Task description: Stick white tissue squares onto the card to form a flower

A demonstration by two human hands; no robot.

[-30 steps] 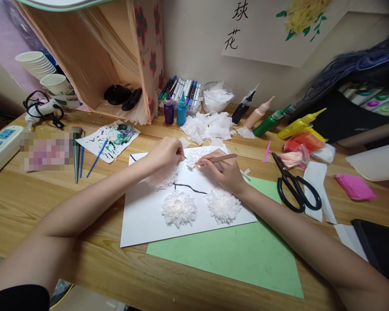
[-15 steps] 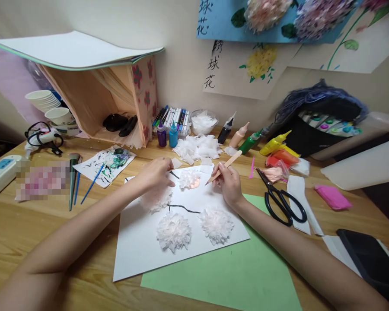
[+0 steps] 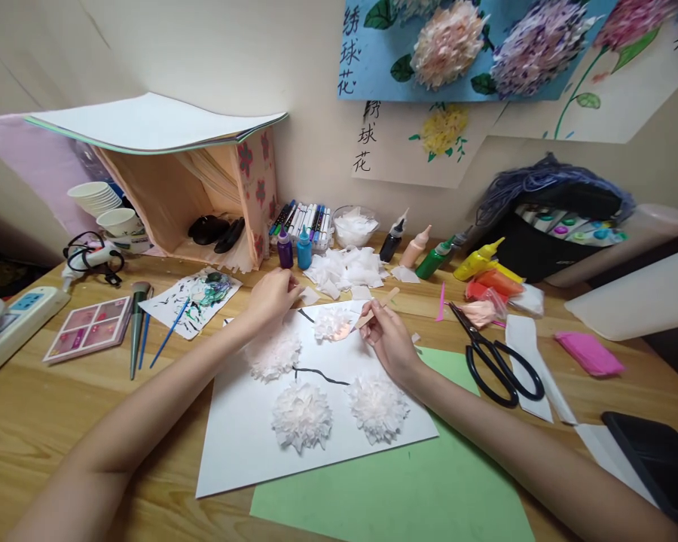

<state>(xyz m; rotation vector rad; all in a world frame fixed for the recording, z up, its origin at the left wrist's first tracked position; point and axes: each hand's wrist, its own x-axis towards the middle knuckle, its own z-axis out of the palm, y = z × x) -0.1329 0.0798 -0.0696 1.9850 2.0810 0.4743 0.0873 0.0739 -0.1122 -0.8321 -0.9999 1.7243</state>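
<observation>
A white sheet (image 3: 248,444) lies on the wooden desk with several fluffy white tissue flowers on it, joined by a black painted stem (image 3: 322,375). My right hand (image 3: 389,339) holds a thin wooden stick (image 3: 377,307) whose tip touches the top flower (image 3: 332,324), which has a peach smear on its right edge. My left hand (image 3: 274,295) rests at the sheet's top edge, fingers curled, just above the left flower (image 3: 274,354). Two more flowers, one (image 3: 301,406) and another (image 3: 377,399), sit lower on the sheet.
A green sheet (image 3: 407,489) lies under the white one. Black scissors (image 3: 500,361), paint bottles (image 3: 423,252), loose tissue squares (image 3: 344,267), markers (image 3: 305,220), brushes (image 3: 141,331), a paint palette (image 3: 90,327), a power strip (image 3: 11,324) and a dark tablet (image 3: 655,459) surround it.
The view has tilted upward, showing more of the wall pictures. My right hand lowered the stick toward the top flower. My left hand shifted slightly up to the sheet's edge.
</observation>
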